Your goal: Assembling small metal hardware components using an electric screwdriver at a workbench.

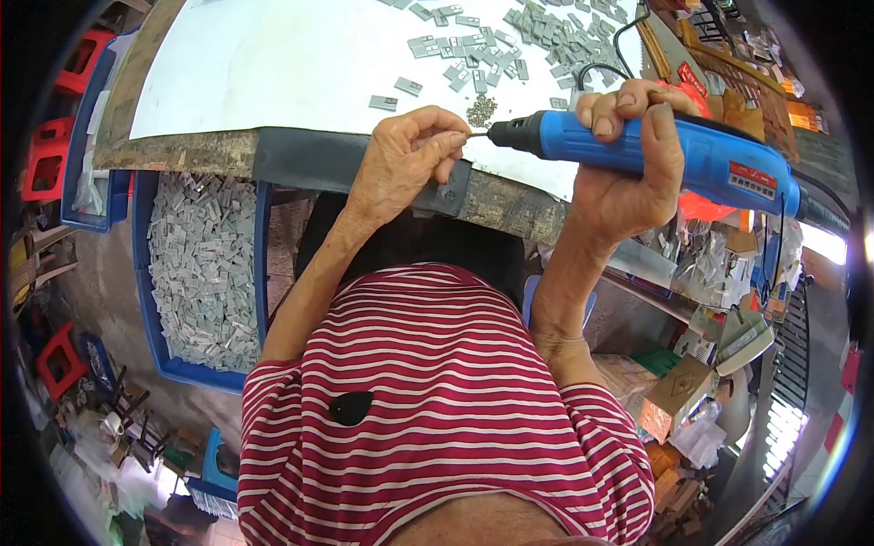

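Your right hand [628, 164] is clamped around the barrel of a blue electric screwdriver [655, 150], fingers wrapped over the top and thumb beneath. You hold the tool level, its black nose and bit pointing toward your left hand, likely so the tip meets the work squarely. Its black cable [824, 214] trails off behind the right hand.

Your left hand [405, 159] is closed in a pinch, thumb and fingertips together right at the bit's tip. Whatever sits in that pinch is too small to identify; judged by the position, it is a screw or small part being steadied against the bit. Both hands work just over the near edge of the worktop [273, 73], where a dark metal strip [309, 159] runs under the left hand.

Just beyond the left hand lies a small heap of dark screws [481, 110], within easy reach for picking. Further beyond both hands, flat grey metal plates [537, 36] are scattered across the white sheet covering the worktop.

Below and outboard of the left hand, a blue crate [150, 300] holds a dense load of similar grey plates. Cardboard boxes [678, 396] sit low beneath the right hand.
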Demonstrator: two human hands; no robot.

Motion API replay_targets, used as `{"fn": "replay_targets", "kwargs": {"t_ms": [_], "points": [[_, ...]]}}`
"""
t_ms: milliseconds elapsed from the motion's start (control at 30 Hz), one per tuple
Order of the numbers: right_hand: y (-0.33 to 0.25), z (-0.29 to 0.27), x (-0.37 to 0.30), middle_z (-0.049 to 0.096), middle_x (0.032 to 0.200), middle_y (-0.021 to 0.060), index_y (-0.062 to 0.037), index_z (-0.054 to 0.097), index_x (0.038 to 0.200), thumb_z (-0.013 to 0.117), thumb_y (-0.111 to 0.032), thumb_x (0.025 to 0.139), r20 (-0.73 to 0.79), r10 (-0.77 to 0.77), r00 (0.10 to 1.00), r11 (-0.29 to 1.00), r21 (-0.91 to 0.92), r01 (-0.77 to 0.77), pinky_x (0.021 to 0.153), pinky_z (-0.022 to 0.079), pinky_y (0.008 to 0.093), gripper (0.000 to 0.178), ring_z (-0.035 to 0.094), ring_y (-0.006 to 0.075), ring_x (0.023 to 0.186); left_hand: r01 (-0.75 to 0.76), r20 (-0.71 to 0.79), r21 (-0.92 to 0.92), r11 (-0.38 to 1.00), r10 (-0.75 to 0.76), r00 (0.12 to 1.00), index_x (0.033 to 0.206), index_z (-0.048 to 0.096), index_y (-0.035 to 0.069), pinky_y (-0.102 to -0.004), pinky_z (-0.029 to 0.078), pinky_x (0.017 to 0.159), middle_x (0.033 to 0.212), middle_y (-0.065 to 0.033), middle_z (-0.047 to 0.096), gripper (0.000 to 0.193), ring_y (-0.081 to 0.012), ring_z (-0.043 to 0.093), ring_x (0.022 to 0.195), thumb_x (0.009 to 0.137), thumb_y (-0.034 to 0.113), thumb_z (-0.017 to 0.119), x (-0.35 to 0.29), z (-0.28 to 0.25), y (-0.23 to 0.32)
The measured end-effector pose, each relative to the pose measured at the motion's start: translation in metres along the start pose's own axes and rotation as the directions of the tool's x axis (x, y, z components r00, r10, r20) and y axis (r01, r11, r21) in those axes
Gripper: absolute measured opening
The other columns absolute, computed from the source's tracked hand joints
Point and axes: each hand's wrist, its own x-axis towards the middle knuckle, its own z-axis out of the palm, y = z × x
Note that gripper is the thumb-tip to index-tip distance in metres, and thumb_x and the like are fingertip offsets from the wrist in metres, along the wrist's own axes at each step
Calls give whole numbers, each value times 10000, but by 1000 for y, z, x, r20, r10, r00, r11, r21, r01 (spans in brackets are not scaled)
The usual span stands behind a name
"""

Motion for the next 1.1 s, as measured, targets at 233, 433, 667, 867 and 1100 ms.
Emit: {"fn": "replay_targets", "kwargs": {"t_ms": [233, 433, 667, 867, 1100], "points": [[4, 1, -1, 520, 795, 100, -56, 531, 998, 492, -66, 824, -6, -9, 1000, 999, -36, 9, 648, 382, 358, 178, 486, 178, 626, 2, 18, -15, 1000, -2, 1000, 948, 593, -15, -142, 353, 430, 668, -25, 577, 146, -26, 497, 515, 857, 85, 540, 0, -1, -1], [5, 3, -1, 521, 787, 93, -68, 535, 993, 499, -74, 825, -28, 9, 1000, 999, -40, -10, 650, 379, 353, 172, 484, 173, 620, -2, 29, -18, 1000, 3, 1000, 950, 594, -11, -144, 349, 427, 677, -24, 579, 147, -27, 496, 520, 862, 90, 536, 0, -1, -3], [5, 3, 0, 518, 780, 90, -67, 529, 979, 506, -84, 825, -15, 15, 1000, 999, -40, -15, 651, 375, 354, 157, 480, 170, 617, 33, 55, -22, 999, -31, 998, 941, 591, -5, -154, 419, 485, 668, -8, 544, 138, -29, 485, 531, 874, 89, 516, 0, -2, 0], [4, 2, 0, 514, 780, 90, -62, 523, 968, 499, -73, 821, -14, 38, 999, 999, -26, -39, 646, 372, 351, 149, 480, 172, 617, 21, 66, -37, 999, -19, 998, 936, 589, -2, -159, 408, 475, 664, -5, 541, 140, -32, 479, 525, 877, 94, 506, 1, -2, 0], [5, 1, 2, 517, 810, 117, -34, 512, 1007, 491, -65, 822, 55, 27, 998, 1000, -18, -26, 652, 385, 369, 188, 492, 185, 634, 25, 60, -58, 998, -21, 998, 916, 587, 3, -158, 393, 463, 653, 1, 537, 142, -27, 469, 512, 881, 103, 491, 1, -1, -3]]}}
